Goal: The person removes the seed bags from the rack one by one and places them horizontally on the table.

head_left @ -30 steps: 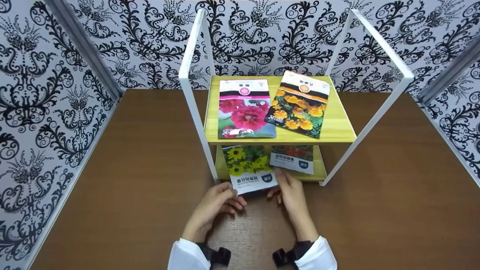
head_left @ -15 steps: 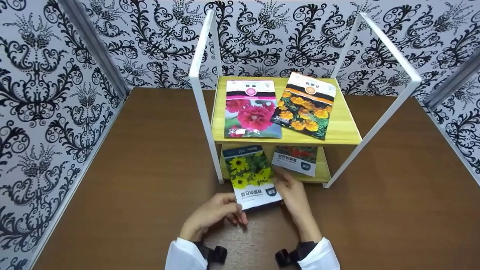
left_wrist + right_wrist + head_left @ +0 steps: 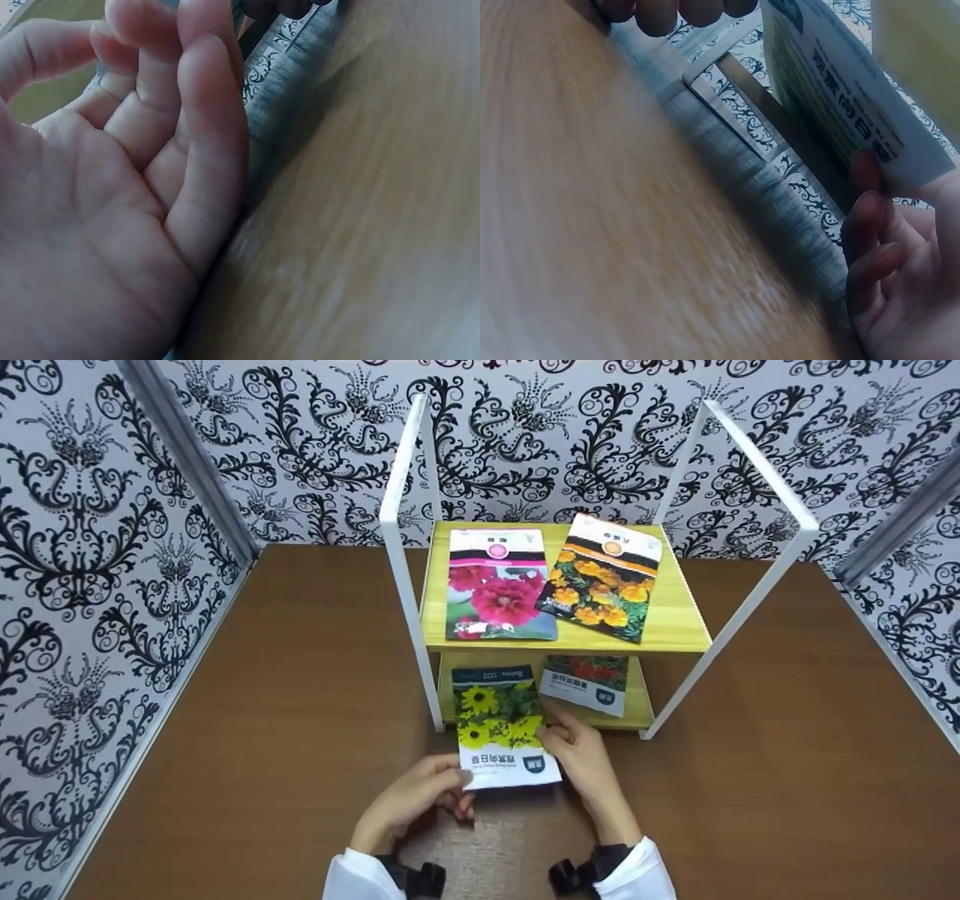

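A sunflower seed packet (image 3: 499,720) with yellow blooms is held in front of the shelf's lower board, its white end towards the person. My left hand (image 3: 416,799) pinches its near left corner between thumb and fingers; in the left wrist view the palm of this left hand (image 3: 112,210) shows, the packet mostly hidden. Along the packet's right edge, my right hand (image 3: 589,761) holds it with the thumb on the front and a finger stretched out beyond. The right wrist view shows the packet's (image 3: 847,105) printed side.
A two-tier shelf (image 3: 675,622) with a white frame stands on the brown table (image 3: 300,675). On top lie a pink-flower packet (image 3: 502,592) and an orange marigold packet (image 3: 604,577), the latter askew. A red-flower packet (image 3: 589,682) lies on the lower board. Patterned walls (image 3: 510,442) surround it.
Both hands have drawn the sunflower packet off the lower board towards the person, and its dark top band now shows. The right hand has slid up along the edge.
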`<action>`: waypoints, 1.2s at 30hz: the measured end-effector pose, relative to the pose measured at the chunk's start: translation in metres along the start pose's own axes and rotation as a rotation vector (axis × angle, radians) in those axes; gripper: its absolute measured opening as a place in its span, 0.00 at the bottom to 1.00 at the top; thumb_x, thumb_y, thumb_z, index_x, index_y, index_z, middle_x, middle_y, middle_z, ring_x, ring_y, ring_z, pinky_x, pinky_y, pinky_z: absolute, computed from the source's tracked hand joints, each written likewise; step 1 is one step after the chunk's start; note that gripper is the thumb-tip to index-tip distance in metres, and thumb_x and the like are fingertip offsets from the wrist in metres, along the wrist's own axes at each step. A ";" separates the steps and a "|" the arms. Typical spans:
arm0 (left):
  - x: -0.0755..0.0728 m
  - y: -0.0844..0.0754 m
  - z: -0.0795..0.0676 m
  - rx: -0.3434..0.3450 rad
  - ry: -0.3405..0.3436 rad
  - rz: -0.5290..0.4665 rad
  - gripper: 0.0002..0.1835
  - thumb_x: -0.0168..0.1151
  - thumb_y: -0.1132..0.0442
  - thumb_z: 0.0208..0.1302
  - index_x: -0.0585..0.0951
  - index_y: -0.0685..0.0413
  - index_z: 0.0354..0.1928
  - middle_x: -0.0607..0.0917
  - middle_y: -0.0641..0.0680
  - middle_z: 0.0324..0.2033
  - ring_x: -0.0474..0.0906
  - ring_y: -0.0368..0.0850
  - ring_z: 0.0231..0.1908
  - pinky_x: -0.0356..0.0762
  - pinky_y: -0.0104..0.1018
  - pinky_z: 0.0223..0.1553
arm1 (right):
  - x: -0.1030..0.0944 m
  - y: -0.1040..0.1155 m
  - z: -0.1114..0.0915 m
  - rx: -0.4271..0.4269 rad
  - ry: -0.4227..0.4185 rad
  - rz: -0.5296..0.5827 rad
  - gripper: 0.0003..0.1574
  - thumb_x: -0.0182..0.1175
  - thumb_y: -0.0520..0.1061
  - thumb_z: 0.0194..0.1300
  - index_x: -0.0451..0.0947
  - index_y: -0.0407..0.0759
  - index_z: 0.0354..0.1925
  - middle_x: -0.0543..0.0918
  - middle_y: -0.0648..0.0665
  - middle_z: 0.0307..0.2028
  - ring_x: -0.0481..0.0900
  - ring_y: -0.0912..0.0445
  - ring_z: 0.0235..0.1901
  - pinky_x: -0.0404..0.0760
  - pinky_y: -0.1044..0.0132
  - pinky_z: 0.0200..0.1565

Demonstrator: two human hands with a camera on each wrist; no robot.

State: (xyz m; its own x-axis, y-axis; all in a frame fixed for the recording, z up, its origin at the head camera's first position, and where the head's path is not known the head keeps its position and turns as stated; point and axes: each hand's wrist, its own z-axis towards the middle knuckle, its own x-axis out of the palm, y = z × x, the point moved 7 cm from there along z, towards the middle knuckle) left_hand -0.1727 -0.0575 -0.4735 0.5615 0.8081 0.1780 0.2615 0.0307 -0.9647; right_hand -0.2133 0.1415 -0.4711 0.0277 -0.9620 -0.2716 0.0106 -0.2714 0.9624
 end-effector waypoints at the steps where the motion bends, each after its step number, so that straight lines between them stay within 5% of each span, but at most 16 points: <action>1: -0.001 0.001 0.001 -0.003 -0.019 0.009 0.11 0.51 0.59 0.63 0.75 0.62 0.34 0.75 0.53 0.17 0.76 0.45 0.19 0.76 0.34 0.24 | 0.000 0.000 0.000 -0.001 0.001 -0.001 0.29 0.57 0.50 0.60 0.67 0.49 0.60 0.80 0.47 0.24 0.74 0.56 0.28 0.72 0.65 0.34; 6: -0.003 0.003 0.003 -0.031 -0.092 0.059 0.19 0.52 0.48 0.62 0.72 0.59 0.29 0.71 0.51 0.13 0.74 0.44 0.13 0.75 0.35 0.17 | 0.000 -0.001 -0.003 0.008 -0.004 0.012 0.29 0.58 0.49 0.60 0.67 0.51 0.60 0.65 0.50 0.12 0.67 0.57 0.19 0.66 0.67 0.25; 13: -0.014 0.000 0.007 0.013 -0.286 0.119 0.20 0.55 0.47 0.60 0.71 0.59 0.27 0.70 0.51 0.12 0.69 0.41 0.08 0.68 0.31 0.09 | -0.003 -0.003 -0.008 0.023 -0.007 0.020 0.32 0.58 0.48 0.59 0.65 0.46 0.61 0.70 0.48 0.14 0.68 0.57 0.19 0.67 0.66 0.27; 17: -0.019 -0.002 0.007 0.055 -0.377 0.173 0.21 0.59 0.50 0.57 0.75 0.59 0.45 0.76 0.52 0.16 0.67 0.41 0.07 0.66 0.31 0.08 | -0.002 -0.004 -0.010 0.017 0.027 0.041 0.35 0.58 0.46 0.59 0.61 0.43 0.63 0.67 0.50 0.14 0.63 0.58 0.18 0.66 0.66 0.29; 21: -0.022 -0.007 0.005 0.089 -0.416 0.196 0.35 0.61 0.53 0.56 0.62 0.56 0.64 0.82 0.54 0.24 0.69 0.42 0.11 0.71 0.35 0.12 | 0.001 -0.002 -0.014 0.021 0.086 0.091 0.37 0.58 0.45 0.59 0.57 0.42 0.64 0.64 0.51 0.14 0.57 0.60 0.16 0.64 0.68 0.28; 30: -0.010 -0.024 -0.009 0.106 -0.324 0.172 0.38 0.58 0.61 0.59 0.52 0.57 0.67 0.83 0.57 0.27 0.76 0.46 0.20 0.77 0.41 0.22 | 0.006 0.015 -0.032 0.023 0.149 0.128 0.39 0.53 0.37 0.61 0.48 0.40 0.67 0.70 0.48 0.17 0.61 0.58 0.16 0.64 0.69 0.22; 36: -0.013 -0.007 -0.002 0.100 -0.228 0.090 0.39 0.59 0.58 0.59 0.50 0.49 0.68 0.83 0.60 0.28 0.79 0.50 0.24 0.78 0.40 0.25 | 0.005 0.008 -0.033 0.024 0.153 0.159 0.40 0.53 0.42 0.63 0.46 0.40 0.68 0.82 0.41 0.30 0.77 0.55 0.27 0.74 0.67 0.32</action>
State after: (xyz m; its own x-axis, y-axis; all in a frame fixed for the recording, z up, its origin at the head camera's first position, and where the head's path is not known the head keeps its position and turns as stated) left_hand -0.1801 -0.0693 -0.4684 0.3845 0.9216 0.0529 0.1332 0.0013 -0.9911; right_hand -0.1804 0.1351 -0.4650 0.1782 -0.9776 -0.1117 -0.0298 -0.1188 0.9925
